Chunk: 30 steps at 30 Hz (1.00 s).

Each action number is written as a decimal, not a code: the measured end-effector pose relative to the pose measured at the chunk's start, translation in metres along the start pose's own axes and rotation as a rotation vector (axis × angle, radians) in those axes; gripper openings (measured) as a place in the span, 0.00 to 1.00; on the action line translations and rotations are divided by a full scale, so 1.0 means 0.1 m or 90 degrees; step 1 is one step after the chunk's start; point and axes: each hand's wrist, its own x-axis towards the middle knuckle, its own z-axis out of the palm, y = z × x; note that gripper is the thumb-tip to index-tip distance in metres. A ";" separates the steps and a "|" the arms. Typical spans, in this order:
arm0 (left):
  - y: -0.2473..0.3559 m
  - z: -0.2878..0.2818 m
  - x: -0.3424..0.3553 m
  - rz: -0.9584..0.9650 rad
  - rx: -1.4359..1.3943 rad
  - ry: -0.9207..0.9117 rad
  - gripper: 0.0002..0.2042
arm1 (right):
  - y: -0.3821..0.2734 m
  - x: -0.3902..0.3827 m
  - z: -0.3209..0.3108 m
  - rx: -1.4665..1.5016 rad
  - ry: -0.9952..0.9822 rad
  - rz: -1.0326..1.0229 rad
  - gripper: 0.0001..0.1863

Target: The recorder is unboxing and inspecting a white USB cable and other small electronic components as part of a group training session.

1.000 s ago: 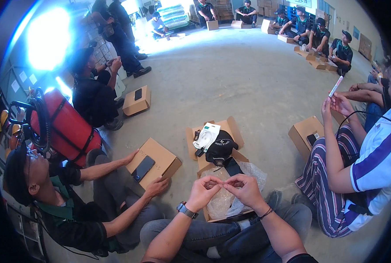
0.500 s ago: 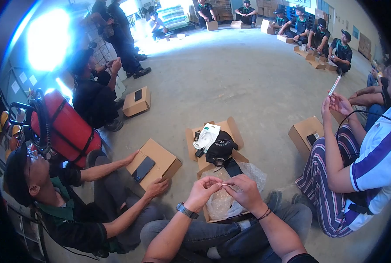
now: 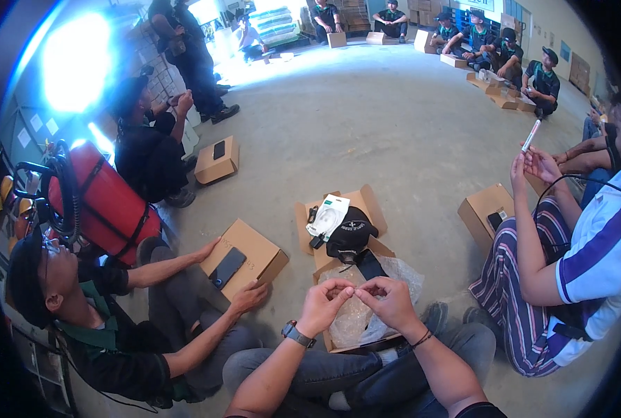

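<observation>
My left hand (image 3: pixel 328 304) and my right hand (image 3: pixel 386 304) meet at the fingertips in a pinch; whatever is between them is too small to make out. Below them lies an open cardboard box lined with bubble wrap (image 3: pixel 404 279) and a black flat item (image 3: pixel 372 267). Beyond it an open cardboard box (image 3: pixel 363 198) bears a black cap (image 3: pixel 352 230), a white blister pack (image 3: pixel 330 212) and a small black charger or cable (image 3: pixel 312 214).
At left a person holds a cardboard box (image 3: pixel 262 247) with a phone on it, near a red bag (image 3: pixel 101 198). At right a person (image 3: pixel 533 292) holds a white stick. Other people sit in a ring with boxes (image 3: pixel 216 160); two stand at upper left.
My right fingers shifted slightly over the left ones half a second ago and are back tip to tip. The standing people at upper left have shifted a little.
</observation>
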 end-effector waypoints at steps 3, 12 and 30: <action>-0.03 -0.01 0.01 0.003 0.013 0.001 0.10 | 0.00 0.01 0.01 0.012 -0.013 0.035 0.11; 0.01 -0.01 -0.04 0.026 0.075 0.018 0.10 | 0.04 -0.03 0.02 -0.033 -0.044 0.021 0.13; 0.25 0.09 0.00 0.106 0.168 0.012 0.14 | 0.22 0.04 0.03 0.266 -0.077 0.155 0.07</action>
